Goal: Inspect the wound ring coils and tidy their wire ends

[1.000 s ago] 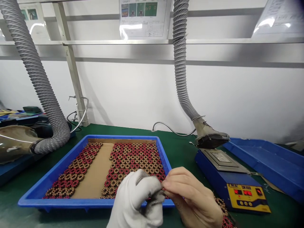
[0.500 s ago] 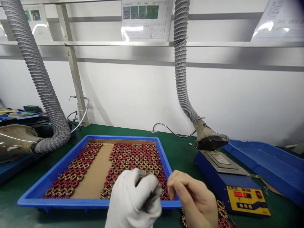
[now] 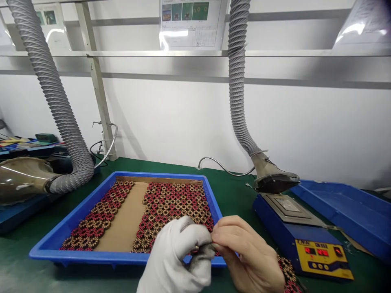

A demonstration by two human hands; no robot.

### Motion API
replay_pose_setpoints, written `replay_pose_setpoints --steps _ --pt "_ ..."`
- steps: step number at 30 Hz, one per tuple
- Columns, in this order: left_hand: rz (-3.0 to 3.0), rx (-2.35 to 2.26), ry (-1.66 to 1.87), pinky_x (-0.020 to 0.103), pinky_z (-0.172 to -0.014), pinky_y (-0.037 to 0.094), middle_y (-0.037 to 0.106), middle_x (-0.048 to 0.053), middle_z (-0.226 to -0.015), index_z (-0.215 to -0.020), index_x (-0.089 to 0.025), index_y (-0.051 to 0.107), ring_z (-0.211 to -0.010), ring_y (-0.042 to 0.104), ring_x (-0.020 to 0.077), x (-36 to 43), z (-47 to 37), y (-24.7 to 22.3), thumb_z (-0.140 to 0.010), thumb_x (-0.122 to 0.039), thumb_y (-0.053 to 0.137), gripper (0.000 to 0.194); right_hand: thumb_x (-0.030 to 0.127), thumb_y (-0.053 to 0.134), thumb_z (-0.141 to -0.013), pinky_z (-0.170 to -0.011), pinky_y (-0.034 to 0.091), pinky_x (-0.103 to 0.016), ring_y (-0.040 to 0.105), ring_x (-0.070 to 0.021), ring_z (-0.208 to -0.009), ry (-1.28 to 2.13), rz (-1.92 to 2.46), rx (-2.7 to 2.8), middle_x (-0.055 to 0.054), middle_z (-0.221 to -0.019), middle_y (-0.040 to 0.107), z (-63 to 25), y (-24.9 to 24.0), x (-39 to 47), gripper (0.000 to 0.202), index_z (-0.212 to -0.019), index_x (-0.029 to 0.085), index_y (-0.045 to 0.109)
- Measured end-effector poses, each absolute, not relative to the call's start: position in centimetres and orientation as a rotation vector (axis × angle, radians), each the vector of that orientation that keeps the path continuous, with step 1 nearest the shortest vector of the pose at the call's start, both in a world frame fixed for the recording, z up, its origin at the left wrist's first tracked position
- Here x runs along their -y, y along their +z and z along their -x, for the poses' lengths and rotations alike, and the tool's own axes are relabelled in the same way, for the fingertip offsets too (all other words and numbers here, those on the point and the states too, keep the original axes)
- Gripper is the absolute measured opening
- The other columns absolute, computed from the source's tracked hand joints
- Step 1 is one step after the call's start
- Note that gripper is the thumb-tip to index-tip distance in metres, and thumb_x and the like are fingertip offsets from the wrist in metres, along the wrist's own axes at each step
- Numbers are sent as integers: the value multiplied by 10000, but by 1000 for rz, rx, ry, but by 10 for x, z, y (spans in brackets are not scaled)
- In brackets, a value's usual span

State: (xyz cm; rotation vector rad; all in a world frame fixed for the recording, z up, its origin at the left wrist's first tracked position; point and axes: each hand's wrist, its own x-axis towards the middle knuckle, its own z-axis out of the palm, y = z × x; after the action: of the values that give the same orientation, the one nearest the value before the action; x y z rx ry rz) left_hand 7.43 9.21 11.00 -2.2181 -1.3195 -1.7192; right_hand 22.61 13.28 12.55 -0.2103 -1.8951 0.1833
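My left hand [image 3: 180, 256], in a white glove with dark smudged fingertips, is closed in a pinch in front of the tray. My bare right hand [image 3: 247, 254] is pinched too, its fingertips meeting the gloved ones. Whatever sits between them is small and mostly hidden by the fingers. Behind both hands lies a blue tray [image 3: 88, 257] lined with cardboard [image 3: 126, 219]. Rows of small flower-shaped wound coils [image 3: 174, 203], copper and red, cover its right part, with a narrower band [image 3: 104, 215] along the left. More such coils [image 3: 288, 273] lie beside my right wrist.
A blue heating unit [image 3: 305, 238] with a yellow panel and red digits stands at right, under a fume hose nozzle [image 3: 275, 179]. Another blue tray [image 3: 345, 207] lies behind it. A second grey hose [image 3: 55, 89] hangs at left.
My hands have come together; the right fingertips now touch the left ones, where a gap showed before. The whole view has shifted slightly.
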Motion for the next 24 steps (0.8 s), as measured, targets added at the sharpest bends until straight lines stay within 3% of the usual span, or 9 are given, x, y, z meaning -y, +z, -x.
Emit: replay_pose_setpoints --steps 3,6,8,10,12,13,17,24 --pt "2140 1219 -1453 254 -539 391 517 6 -642 -765 -204 555 -563 474 141 -90 -74 115 -756 -81 470 149 41 508 -886 -566 428 -270 507 -150 -618 308 436 1929 -12 -668 544 -225 125 -123 186 -782 192 542" --pt "2004 1177 -1273 281 -552 430 565 39 -690 -837 -194 578 -591 516 167 -87 -74 120 -802 -110 501 119 264 419 -996 -441 308 -237 355 -110 -474 1019 557 1733 42 -570 376 -223 119 -119 311 -690 208 429" --pt "1948 1213 -1364 282 -565 440 557 30 -688 -838 -201 569 -596 518 164 -87 -74 120 -799 -94 491 138 350 387 -1014 -413 305 -231 326 -105 -427 1337 424 1556 61 -516 340 -222 116 -121 367 -677 211 432" --pt "2003 1253 -1530 255 -562 426 536 0 -671 -831 -217 551 -583 504 141 -88 -74 119 -784 -70 483 169 296 447 -1001 -474 389 -245 447 -124 -472 1186 328 1549 27 -522 464 -223 116 -125 329 -703 192 542" --pt "2111 1296 -1682 229 -551 407 522 -26 -657 -823 -232 538 -567 489 118 -90 -73 118 -779 -51 472 197 145 546 -945 -603 474 -272 591 -161 -643 825 318 1651 -30 -674 643 -224 119 -128 167 -852 190 677" --pt "2150 1314 -1747 223 -548 402 523 -30 -654 -816 -235 535 -568 491 114 -91 -72 117 -782 -50 465 201 67 582 -901 -653 499 -284 625 -174 -717 685 305 1692 -43 -758 688 -224 120 -129 185 -936 202 705" --pt "2261 1328 -1852 219 -541 414 532 -23 -627 -772 -224 546 -577 519 120 -92 -71 117 -769 -52 457 193 -71 613 -804 -682 535 -306 650 -187 -766 523 219 1736 -43 -828 707 -223 124 -130 385 -1030 222 720" --pt "2333 1307 -1890 176 -580 476 577 -39 -612 -718 -212 540 -553 561 87 -91 -74 124 -746 -46 444 194 15 626 -853 -650 517 -318 613 -191 -741 478 206 1827 -49 -797 668 -226 123 -137 271 -1031 204 706"
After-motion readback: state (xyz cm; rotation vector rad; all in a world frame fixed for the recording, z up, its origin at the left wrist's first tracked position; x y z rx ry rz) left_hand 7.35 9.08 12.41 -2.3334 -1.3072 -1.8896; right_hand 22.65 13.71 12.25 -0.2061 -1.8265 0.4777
